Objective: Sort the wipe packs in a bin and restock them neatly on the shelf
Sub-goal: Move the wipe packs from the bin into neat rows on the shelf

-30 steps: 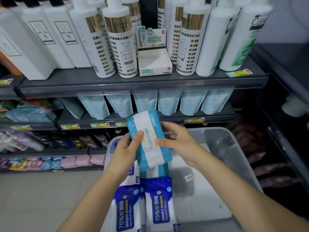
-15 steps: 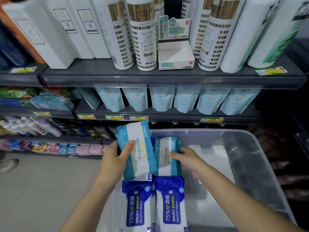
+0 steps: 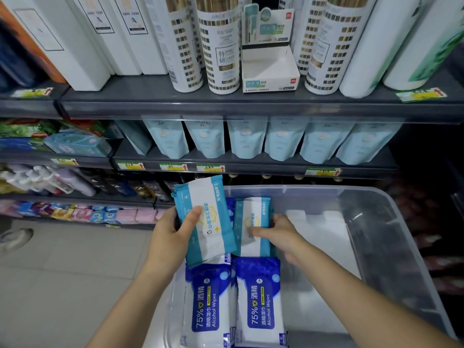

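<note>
1. Dark grey shop shelves (image 3: 226, 104) carry white bottles (image 3: 223, 59) and pale blue pouches (image 3: 247, 139). In front of them stands a clear plastic bin (image 3: 376, 197) that holds the wipe packs.
2. The left hand (image 3: 175, 237) grips a teal-and-white wipe pack (image 3: 206, 222), thumb across its front and fingers curled behind. It holds the pack tilted over the bin's left end.
3. The right hand (image 3: 278, 234) is on a second teal-and-white wipe pack (image 3: 253, 222) lying flat in the bin, thumb on its face and fingers at its right edge. Blur hides whether it grips or merely presses.
4. Two dark blue-and-white alcohol wipe packs (image 3: 208, 305) lie side by side nearer the person, just below the teal ones.
5. The step looks like grouping teal packs into their own row. The flat pack should be squared against the blue pack below it, label up.
6. The held pack then belongs in the space to its left, turned the same way, with edges meeting but not overlapping.
7. These soft packs probably buckle under a squeeze, so they are best held by their long edges.
</note>
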A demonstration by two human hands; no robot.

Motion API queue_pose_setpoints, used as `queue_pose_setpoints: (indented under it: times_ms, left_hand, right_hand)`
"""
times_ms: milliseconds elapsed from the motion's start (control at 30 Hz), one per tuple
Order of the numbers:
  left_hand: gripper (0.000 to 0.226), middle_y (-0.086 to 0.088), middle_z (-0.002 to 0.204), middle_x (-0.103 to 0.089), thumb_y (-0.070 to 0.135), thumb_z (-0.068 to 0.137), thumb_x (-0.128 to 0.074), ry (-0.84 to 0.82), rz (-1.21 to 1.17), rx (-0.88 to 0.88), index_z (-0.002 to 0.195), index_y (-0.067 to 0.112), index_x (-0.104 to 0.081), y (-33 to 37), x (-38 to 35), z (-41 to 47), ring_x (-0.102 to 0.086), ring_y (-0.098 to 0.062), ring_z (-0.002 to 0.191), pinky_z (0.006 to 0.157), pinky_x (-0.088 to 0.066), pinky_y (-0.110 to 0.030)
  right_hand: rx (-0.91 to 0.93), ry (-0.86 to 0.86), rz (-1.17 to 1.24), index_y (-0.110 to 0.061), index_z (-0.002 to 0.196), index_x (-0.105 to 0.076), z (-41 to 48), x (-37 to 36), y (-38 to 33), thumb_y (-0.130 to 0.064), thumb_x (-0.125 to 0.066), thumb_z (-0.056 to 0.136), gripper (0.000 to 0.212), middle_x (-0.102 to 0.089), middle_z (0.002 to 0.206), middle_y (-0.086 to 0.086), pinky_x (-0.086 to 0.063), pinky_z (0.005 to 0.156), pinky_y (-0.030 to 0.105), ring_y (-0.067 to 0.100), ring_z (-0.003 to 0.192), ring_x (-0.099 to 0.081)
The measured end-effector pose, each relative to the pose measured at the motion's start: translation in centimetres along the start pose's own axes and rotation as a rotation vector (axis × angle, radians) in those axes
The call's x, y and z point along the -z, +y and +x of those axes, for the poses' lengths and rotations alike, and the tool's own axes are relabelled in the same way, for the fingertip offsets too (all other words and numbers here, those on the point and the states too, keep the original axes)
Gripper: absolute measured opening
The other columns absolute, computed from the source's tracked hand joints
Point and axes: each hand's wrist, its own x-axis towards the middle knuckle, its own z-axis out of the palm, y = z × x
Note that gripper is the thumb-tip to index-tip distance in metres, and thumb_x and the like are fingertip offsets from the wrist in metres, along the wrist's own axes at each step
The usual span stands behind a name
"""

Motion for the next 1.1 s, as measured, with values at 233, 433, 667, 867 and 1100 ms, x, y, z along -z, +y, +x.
queue_pose_setpoints:
  times_ms: [233,433,667,867,1100]
  left_hand:
    - [0.006,0.005,0.085,-0.071,0.025,0.090,-0.058,-0.004,-0.021,0.000,0.090,0.019,-0.058,-0.2,-0.5,-0.9,-0.067,-0.001,0.069,0.055,-0.053,-0.016]
    - [0.011,0.005,0.087,-0.071,0.028,0.090,-0.056,-0.016,-0.027,-0.005,0.092,0.018,-0.058,0.0,-1.0,-1.2,-0.068,0.000,0.070,0.053,-0.051,-0.015]
    - [0.009,0.009,0.088,-0.071,0.031,0.088,-0.056,-0.041,-0.022,-0.049,0.094,0.024,-0.059,1.2,-2.7,-2.2,-0.069,-0.001,0.076,0.057,-0.054,-0.017]
    - [0.018,0.007,0.088,-0.073,0.039,0.085,-0.058,-0.145,0.029,-0.095,0.096,0.025,-0.062,2.7,-4.2,-3.1,-0.069,-0.016,0.088,0.080,-0.056,-0.042]
    - [0.021,0.005,0.088,-0.073,0.043,0.084,-0.060,-0.403,0.022,-0.185,0.093,0.024,-0.063,5.9,-6.1,-2.8,-0.070,-0.007,0.081,0.077,-0.056,-0.031]
  right_hand:
    - [-0.012,-0.039,0.067,-0.013,0.115,-0.053,0.1,-0.3,0.3,-0.006,-0.076,0.073,0.048,-0.066,0.103,0.005,-0.053,0.068,0.029,0.018,0.091,-0.064]
    - [0.082,0.032,0.077,-0.017,0.112,-0.048,-1.1,0.7,0.3,-0.005,-0.077,0.072,0.051,-0.061,0.105,0.000,-0.048,0.059,0.023,0.012,0.088,-0.060]
    - [0.221,0.168,0.126,-0.023,0.099,-0.048,-3.4,4.6,-0.8,-0.005,-0.077,0.073,0.042,-0.061,0.099,-0.006,-0.051,0.066,0.026,0.010,0.086,-0.061]
    - [0.283,0.234,0.234,-0.022,0.105,-0.051,-7.6,7.4,-1.1,-0.008,-0.074,0.077,0.039,-0.065,0.097,-0.007,-0.050,0.061,0.023,0.009,0.083,-0.064]
    - [0.345,0.482,0.412,-0.020,0.108,-0.056,-14.8,8.2,0.2,-0.006,-0.072,0.077,0.037,-0.070,0.100,0.002,-0.055,0.069,0.033,0.018,0.086,-0.069]
